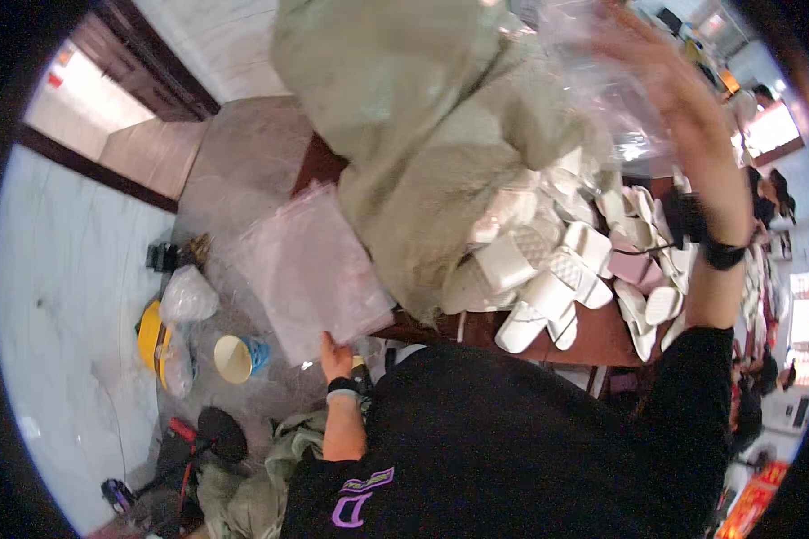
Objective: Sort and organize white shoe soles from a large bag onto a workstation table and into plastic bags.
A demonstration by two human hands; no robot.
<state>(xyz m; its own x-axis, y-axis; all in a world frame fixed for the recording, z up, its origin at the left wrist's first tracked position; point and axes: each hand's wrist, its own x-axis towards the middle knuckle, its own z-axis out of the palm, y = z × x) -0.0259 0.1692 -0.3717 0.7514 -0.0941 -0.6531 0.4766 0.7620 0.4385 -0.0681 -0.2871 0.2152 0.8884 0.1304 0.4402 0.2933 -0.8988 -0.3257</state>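
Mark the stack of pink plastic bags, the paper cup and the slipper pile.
stack of pink plastic bags (310, 269), head view, middle of top bag
paper cup (234, 358), head view, its open mouth
slipper pile (548, 269), head view, a white slipper mid-pile

The left hand (334, 352) is reaching down to the near edge of a stack of pinkish clear plastic bags (310, 269) at the left end of the counter (602, 337), fingers touching it. The right hand (656, 67) is lifted high, its grip closing on a crumpled clear bag (593, 81). A large grey-green sack (422, 135) is slumping over a heap of white and pink slippers (566, 269). A paper cup (235, 357) is lying on the floor beside a yellow object (150, 337).
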